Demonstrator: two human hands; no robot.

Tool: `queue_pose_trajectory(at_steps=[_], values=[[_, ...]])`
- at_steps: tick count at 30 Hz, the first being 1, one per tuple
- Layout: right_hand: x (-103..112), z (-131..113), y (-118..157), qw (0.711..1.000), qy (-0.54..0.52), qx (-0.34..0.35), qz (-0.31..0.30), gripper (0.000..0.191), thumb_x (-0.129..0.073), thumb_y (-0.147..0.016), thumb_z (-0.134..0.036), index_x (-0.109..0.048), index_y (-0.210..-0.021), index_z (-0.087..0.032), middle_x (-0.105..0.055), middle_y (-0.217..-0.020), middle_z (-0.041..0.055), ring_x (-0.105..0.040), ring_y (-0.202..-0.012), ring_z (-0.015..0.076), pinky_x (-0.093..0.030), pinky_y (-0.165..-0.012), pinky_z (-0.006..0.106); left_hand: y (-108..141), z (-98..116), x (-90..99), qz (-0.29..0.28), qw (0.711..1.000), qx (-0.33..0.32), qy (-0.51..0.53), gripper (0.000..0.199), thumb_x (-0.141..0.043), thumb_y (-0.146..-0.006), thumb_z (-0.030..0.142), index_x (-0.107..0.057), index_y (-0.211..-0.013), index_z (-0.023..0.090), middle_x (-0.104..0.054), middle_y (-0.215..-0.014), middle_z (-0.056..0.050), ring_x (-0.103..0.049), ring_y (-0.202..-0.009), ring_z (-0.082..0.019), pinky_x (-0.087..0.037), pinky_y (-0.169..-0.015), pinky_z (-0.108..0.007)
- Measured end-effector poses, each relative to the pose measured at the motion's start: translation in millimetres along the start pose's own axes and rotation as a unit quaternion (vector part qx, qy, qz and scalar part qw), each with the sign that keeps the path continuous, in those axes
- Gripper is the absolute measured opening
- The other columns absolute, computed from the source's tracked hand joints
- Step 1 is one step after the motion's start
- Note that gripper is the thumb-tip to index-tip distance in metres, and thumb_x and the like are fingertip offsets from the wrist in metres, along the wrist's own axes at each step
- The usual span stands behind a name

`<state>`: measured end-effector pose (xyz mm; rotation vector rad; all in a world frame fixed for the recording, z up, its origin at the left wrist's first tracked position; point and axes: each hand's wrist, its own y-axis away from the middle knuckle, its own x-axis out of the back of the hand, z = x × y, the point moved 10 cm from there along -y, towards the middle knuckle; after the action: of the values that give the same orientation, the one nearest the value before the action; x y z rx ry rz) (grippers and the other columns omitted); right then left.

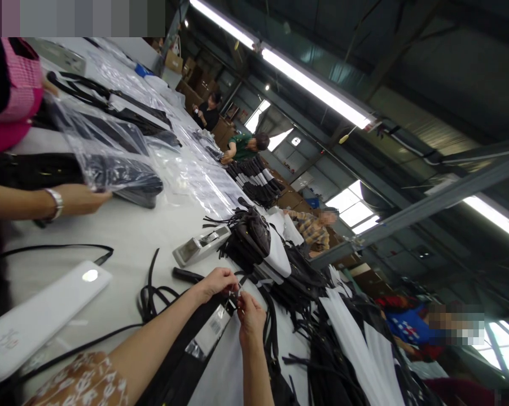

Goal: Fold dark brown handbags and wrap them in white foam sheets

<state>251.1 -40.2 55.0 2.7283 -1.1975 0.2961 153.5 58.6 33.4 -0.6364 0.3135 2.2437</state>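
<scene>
My left hand (220, 283) and my right hand (251, 317) are close together, fingertips pinched on a thin dark strap at the top of a black bag (176, 344). What exactly lies between the fingers is small and partly hidden by them. Just below my hands, a clear plastic packet with a barcode label (214, 327) rests on the bag. A loose black strap (150, 296) curls on the white table left of my left forearm. Beyond my hands stands a grey-white tape dispenser (201, 245).
Stacked black bags with white paper (275, 256) lie ahead and right. A long white device (43, 321) with a black cable lies left. Across the table, a co-worker's hand (79, 200) holds a plastic-wrapped bag (114, 152). Other people stand along the table's far side.
</scene>
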Motion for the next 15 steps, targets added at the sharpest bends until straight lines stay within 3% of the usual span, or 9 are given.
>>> queue_pose_trajectory(at_steps=[3,5,9,13,15], values=[[-7.0,-14.3,7.4,0.992,0.098,0.064,-0.049,0.033,-0.060,-0.074,-0.046,-0.070,-0.075,-0.013,-0.060,-0.058,0.0013,-0.053,-0.055,0.0153,-0.041,-0.051,0.025,2.6,5.5,-6.8,-0.023,0.998,0.004,0.064,0.020,-0.060,-0.067,0.034,-0.050,-0.062,0.017,-0.047,-0.049,0.007,-0.040,-0.046,-0.007,-0.034,-0.051,-0.021],[-13.1,-33.4,20.5,0.961,0.206,0.160,-0.097,0.030,-0.055,-0.080,-0.040,-0.071,-0.080,-0.015,-0.063,-0.066,0.0033,-0.057,-0.063,0.0174,-0.044,-0.060,0.027,2.7,6.4,-7.3,-0.031,0.994,0.011,0.101,0.023,-0.063,-0.066,0.033,-0.047,-0.060,0.018,-0.039,-0.044,0.009,-0.035,-0.042,-0.006,-0.032,-0.048,-0.021],[-28.0,-56.2,64.1,0.832,0.381,0.341,-0.213,0.032,-0.047,-0.080,-0.015,-0.067,-0.104,-0.019,-0.066,-0.100,0.0090,-0.059,-0.092,0.0203,-0.045,-0.083,0.032,0.2,5.9,3.4,-0.014,0.984,0.020,0.176,0.021,-0.065,-0.068,0.032,-0.052,-0.066,0.016,-0.045,-0.049,0.007,-0.039,-0.043,-0.006,-0.031,-0.045,-0.019],[-51.8,-39.3,93.0,0.690,0.528,0.376,-0.322,0.061,-0.051,-0.065,-0.002,-0.060,-0.119,-0.029,-0.051,-0.136,0.0053,-0.045,-0.119,0.0253,-0.038,-0.095,0.040,-1.0,2.2,12.6,-0.001,0.970,0.039,0.241,0.016,-0.062,-0.069,0.021,-0.060,-0.084,0.014,-0.058,-0.064,0.003,-0.044,-0.046,-0.004,-0.037,-0.049,-0.018],[-64.8,-32.8,98.5,0.646,0.564,0.374,-0.353,0.064,-0.051,-0.067,-0.002,-0.057,-0.123,-0.033,-0.045,-0.143,0.0018,-0.042,-0.123,0.0249,-0.037,-0.095,0.040,-1.5,-1.5,16.6,0.013,0.965,0.049,0.257,0.023,-0.062,-0.068,0.013,-0.061,-0.092,0.014,-0.064,-0.075,-0.001,-0.045,-0.047,-0.003,-0.038,-0.049,-0.017]])
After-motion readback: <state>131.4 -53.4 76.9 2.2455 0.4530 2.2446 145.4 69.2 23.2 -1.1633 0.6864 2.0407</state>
